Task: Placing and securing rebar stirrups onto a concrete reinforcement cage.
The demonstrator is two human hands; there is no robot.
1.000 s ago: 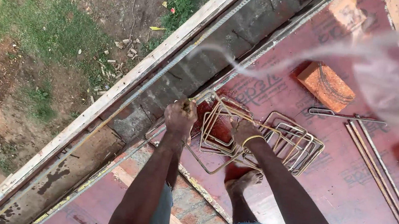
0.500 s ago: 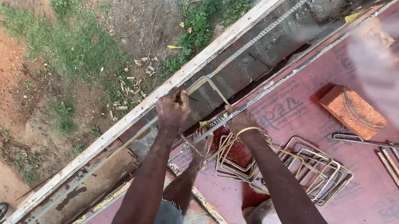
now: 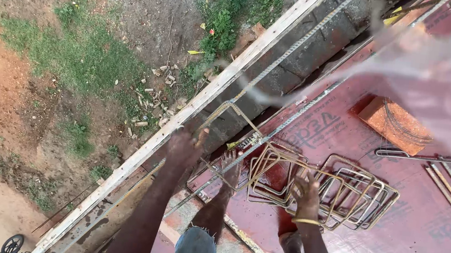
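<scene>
The left hand [image 3: 184, 147] is closed around 1 bent ring [image 3: 231, 110] on the rod [image 3: 295, 47]. The right hand [image 3: 306, 195] rests half open on the ring pile [image 3: 341, 191].

Both arms are bare from the fingers up to the frame's lower edge, with no sleeves showing. Just behind the fingers of the right hand [image 3: 306, 195], a thin yellow band [image 3: 306, 221] circles the wrist. The left hand [image 3: 184, 147] wears nothing. Below them, the knees show faded blue denim shorts [image 3: 197, 249] with frayed hems. Both feet are bare.
</scene>
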